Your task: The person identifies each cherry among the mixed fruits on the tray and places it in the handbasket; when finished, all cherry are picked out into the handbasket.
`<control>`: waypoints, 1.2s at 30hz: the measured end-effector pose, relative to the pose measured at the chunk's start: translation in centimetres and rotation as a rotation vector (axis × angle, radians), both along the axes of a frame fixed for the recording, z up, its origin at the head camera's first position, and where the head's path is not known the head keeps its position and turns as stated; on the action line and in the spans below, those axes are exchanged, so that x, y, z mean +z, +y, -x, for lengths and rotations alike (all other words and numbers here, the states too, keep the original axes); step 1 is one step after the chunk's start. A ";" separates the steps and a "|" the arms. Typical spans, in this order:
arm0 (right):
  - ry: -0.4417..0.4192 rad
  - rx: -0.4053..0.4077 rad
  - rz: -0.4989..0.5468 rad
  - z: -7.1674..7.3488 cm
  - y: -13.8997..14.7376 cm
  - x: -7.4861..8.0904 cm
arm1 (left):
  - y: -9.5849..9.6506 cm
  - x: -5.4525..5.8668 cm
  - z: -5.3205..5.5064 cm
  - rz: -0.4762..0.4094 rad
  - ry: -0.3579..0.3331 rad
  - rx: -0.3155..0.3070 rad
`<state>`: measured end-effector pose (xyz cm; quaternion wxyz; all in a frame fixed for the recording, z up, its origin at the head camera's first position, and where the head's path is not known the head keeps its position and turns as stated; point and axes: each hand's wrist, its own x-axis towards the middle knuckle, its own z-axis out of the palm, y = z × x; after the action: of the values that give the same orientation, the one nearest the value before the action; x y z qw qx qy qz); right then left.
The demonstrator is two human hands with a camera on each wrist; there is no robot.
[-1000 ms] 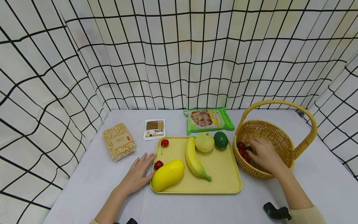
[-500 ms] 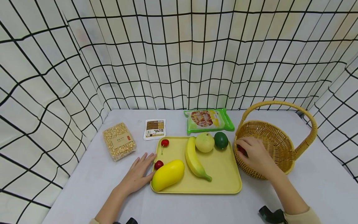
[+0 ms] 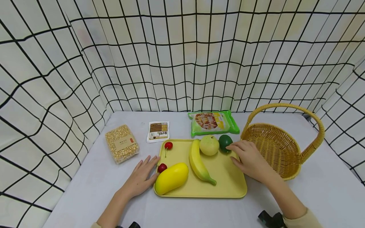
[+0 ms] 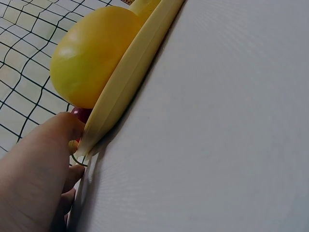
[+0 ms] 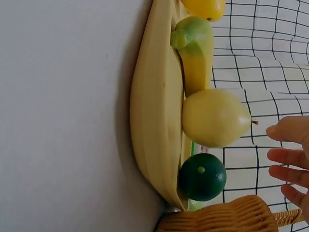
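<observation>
Tray [image 3: 225, 186] sat lower centre of head view on white tabletop [image 3: 188, 212], with banana [image 3: 198, 163], mango [image 3: 171, 178], pear [image 3: 209, 145], lime [image 3: 224, 142] and two cherries [image 3: 169, 145] in it. Left hand [image 3: 141, 177] lay at its left edge, fingers extended, grip holding nothing, thumb near mango. Right hand [image 3: 249, 158] hung over its right edge near lime, fingers apart and slightly bent, nothing seen in grip. Basket [image 3: 280, 148] stood just beside tray, right of frame.
</observation>
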<state>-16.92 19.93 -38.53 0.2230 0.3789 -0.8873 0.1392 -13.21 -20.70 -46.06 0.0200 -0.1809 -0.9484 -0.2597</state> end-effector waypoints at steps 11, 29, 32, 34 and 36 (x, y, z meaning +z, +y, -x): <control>0.019 0.037 -0.040 0.1 -2.1 0.2 | 0.2 0.2 0.0 0.006 -0.041 0.027; 0.014 0.135 -0.072 0.9 -7.3 0.0 | 0.2 0.0 0.1 -0.003 -0.049 0.018; 0.001 0.148 -0.062 0.9 -8.1 0.0 | 0.2 0.1 0.1 0.000 -0.050 0.022; -0.009 0.150 -0.069 1.0 -8.6 -0.1 | 0.2 0.1 0.0 -0.003 -0.055 0.027; -0.023 0.158 -0.080 1.1 -9.0 -0.1 | 0.1 0.2 0.0 -0.006 -0.055 0.027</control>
<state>-18.05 10.90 -38.67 0.1857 0.4547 -0.8621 0.1250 -13.21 -20.56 -45.87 -0.0020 -0.1610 -0.9502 -0.2669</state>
